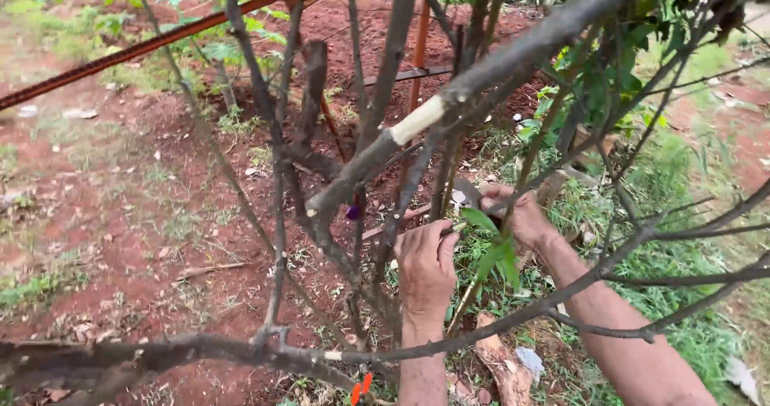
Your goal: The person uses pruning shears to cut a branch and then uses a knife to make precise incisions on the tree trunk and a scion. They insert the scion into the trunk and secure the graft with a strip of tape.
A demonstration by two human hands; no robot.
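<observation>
I look down through the bare branches of a small tree. My left hand (425, 266) is closed around a thin upright stem (461, 302) low in the middle. My right hand (517, 214) reaches in from the right and grips a small cutting tool (469, 193) held against the same stem, just above a sprig of green leaves (497, 254). A thick branch (417, 121) with a patch of stripped pale wood crosses above both hands. The tool's blades are partly hidden by twigs.
Red soil with sparse grass lies to the left; thicker green grass is on the right. A rusty metal bar (144, 49) runs across the upper left. A dark branch (184, 350) crosses the bottom near the camera. Many thin twigs surround the hands.
</observation>
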